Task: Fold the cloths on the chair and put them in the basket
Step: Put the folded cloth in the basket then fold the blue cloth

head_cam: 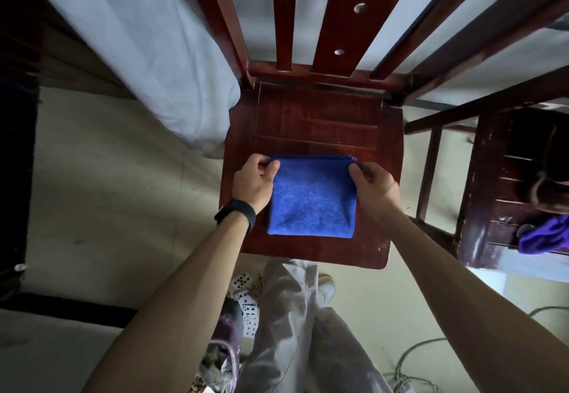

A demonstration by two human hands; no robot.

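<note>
A blue cloth [312,198], folded into a near square, lies flat on the front half of the dark red wooden chair seat [317,121]. My left hand [254,181] pinches the cloth's far left corner between thumb and fingers. At the far right corner my right hand [372,184] pinches it the same way. A purple cloth [545,235] lies in a dark slatted wooden basket [480,208] at the right edge of the view.
A bed with a pale sheet [144,54] stands left of the chair, its corner touching the seat's edge. The chair's slatted back [335,17] rises at the far side. Playing cards [244,300] and a bag lie on the floor by my legs. Cables [412,358] trail at lower right.
</note>
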